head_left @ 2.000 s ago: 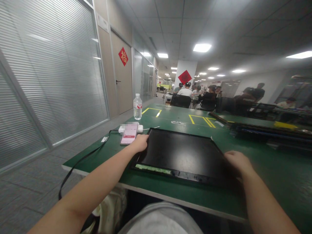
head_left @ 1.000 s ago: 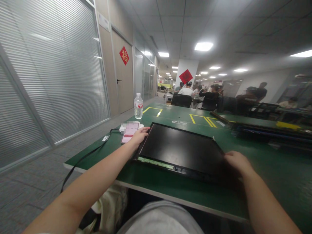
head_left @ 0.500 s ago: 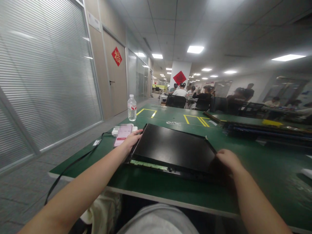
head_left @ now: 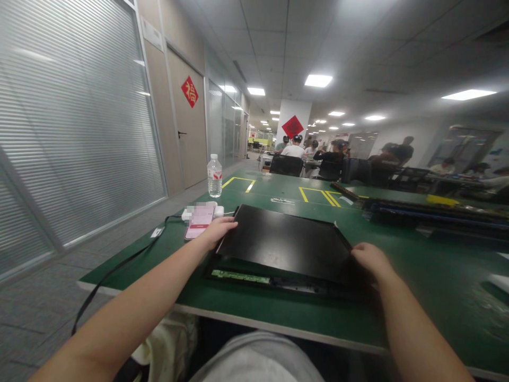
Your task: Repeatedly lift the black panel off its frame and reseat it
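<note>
A flat black display panel [head_left: 284, 244] lies on the green table [head_left: 429, 265] in front of me, with a green circuit strip [head_left: 240, 276] showing along its near edge. My left hand [head_left: 218, 229] grips the panel's left edge, fingers curled over it. On the panel's right near corner my right hand [head_left: 369, 260] is closed over the edge. The upper black layer sits slightly raised above the frame below it.
A phone with a pink screen [head_left: 199, 222] and a white charger with a black cable [head_left: 119, 265] lie left of the panel. A water bottle [head_left: 214, 176] stands further back. Stacked dark panels [head_left: 433, 215] lie at right. Several people sit at far tables.
The panel's near edge has lifted and shifted so the black layer now sits apart from the frame under it. My head turned slightly right; both hands stayed on the panel's edges.
</note>
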The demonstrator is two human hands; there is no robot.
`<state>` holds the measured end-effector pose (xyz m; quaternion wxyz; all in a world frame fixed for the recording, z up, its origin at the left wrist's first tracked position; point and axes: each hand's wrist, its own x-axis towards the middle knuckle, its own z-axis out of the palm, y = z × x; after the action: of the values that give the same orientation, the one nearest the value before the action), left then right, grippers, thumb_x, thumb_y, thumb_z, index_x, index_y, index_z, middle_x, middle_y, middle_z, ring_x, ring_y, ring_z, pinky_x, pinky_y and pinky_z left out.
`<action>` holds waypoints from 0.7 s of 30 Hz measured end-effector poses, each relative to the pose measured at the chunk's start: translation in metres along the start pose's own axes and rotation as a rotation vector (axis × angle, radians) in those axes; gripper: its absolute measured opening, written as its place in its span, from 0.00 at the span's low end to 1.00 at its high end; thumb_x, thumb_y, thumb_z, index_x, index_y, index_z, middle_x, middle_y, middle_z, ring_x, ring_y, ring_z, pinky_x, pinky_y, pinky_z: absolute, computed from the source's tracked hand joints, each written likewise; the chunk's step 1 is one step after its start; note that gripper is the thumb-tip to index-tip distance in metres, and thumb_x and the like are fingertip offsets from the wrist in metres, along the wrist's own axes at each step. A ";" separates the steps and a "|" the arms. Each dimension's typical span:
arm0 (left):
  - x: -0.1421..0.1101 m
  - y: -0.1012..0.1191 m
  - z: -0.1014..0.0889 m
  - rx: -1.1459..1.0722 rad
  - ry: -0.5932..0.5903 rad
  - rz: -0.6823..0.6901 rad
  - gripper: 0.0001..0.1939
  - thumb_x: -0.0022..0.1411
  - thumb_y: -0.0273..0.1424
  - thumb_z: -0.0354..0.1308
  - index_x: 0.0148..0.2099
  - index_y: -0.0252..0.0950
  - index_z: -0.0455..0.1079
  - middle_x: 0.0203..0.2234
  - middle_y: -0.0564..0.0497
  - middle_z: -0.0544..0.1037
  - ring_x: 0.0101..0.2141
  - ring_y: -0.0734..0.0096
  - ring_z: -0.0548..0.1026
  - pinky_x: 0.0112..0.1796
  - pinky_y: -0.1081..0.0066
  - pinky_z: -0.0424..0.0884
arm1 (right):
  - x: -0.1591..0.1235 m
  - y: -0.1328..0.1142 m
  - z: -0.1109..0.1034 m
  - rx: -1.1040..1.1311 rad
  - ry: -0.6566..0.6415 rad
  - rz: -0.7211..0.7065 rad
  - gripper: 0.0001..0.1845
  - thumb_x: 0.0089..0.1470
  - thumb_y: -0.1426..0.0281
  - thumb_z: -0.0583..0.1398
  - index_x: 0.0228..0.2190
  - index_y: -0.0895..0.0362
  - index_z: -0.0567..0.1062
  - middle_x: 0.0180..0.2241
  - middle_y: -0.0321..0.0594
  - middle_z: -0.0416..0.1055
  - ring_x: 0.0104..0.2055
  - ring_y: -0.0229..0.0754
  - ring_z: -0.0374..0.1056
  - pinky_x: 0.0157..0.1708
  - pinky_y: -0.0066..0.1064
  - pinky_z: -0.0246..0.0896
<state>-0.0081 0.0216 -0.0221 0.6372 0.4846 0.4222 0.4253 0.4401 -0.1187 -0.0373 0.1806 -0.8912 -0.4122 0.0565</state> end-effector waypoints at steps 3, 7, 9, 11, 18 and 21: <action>-0.002 -0.001 0.000 0.038 -0.057 0.035 0.19 0.44 0.27 0.71 0.42 0.34 0.77 0.29 0.48 0.83 0.29 0.60 0.81 0.33 0.65 0.75 | 0.000 0.000 0.000 0.013 -0.010 -0.002 0.13 0.46 0.67 0.58 0.33 0.55 0.80 0.36 0.48 0.79 0.38 0.52 0.75 0.34 0.37 0.68; -0.003 0.000 0.000 0.015 -0.102 0.071 0.23 0.44 0.28 0.72 0.45 0.35 0.77 0.34 0.46 0.84 0.33 0.59 0.81 0.36 0.64 0.75 | 0.002 0.002 0.000 0.012 -0.018 0.018 0.12 0.46 0.66 0.59 0.33 0.54 0.79 0.36 0.47 0.79 0.38 0.52 0.75 0.33 0.36 0.67; -0.004 0.000 0.001 -0.014 -0.117 0.085 0.24 0.44 0.28 0.72 0.47 0.35 0.77 0.35 0.46 0.84 0.35 0.59 0.82 0.38 0.63 0.75 | 0.004 0.002 0.000 0.013 -0.028 0.018 0.12 0.45 0.66 0.59 0.33 0.54 0.79 0.36 0.47 0.79 0.37 0.52 0.75 0.32 0.36 0.67; -0.004 0.001 0.002 -0.045 -0.124 0.101 0.25 0.45 0.28 0.72 0.48 0.35 0.76 0.36 0.45 0.84 0.36 0.58 0.82 0.39 0.63 0.75 | 0.005 0.003 0.000 0.024 -0.047 0.023 0.12 0.45 0.65 0.60 0.33 0.54 0.79 0.37 0.48 0.79 0.37 0.52 0.76 0.32 0.36 0.68; -0.010 0.007 0.007 -0.050 -0.141 0.163 0.28 0.43 0.29 0.72 0.50 0.33 0.76 0.38 0.45 0.84 0.37 0.57 0.81 0.40 0.63 0.74 | 0.005 0.002 -0.001 0.062 -0.038 0.047 0.21 0.49 0.64 0.58 0.45 0.56 0.78 0.45 0.51 0.77 0.46 0.56 0.74 0.41 0.39 0.69; -0.012 0.009 0.009 -0.047 -0.160 0.261 0.31 0.43 0.32 0.72 0.52 0.33 0.75 0.41 0.44 0.83 0.43 0.54 0.80 0.44 0.61 0.73 | 0.005 0.000 -0.001 0.136 0.044 0.051 0.30 0.52 0.62 0.57 0.55 0.58 0.73 0.46 0.53 0.76 0.49 0.55 0.73 0.44 0.39 0.68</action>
<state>-0.0047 0.0092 -0.0102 0.6193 0.5528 0.2936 0.4741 0.4438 -0.1150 -0.0363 0.2484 -0.8881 -0.3806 0.0693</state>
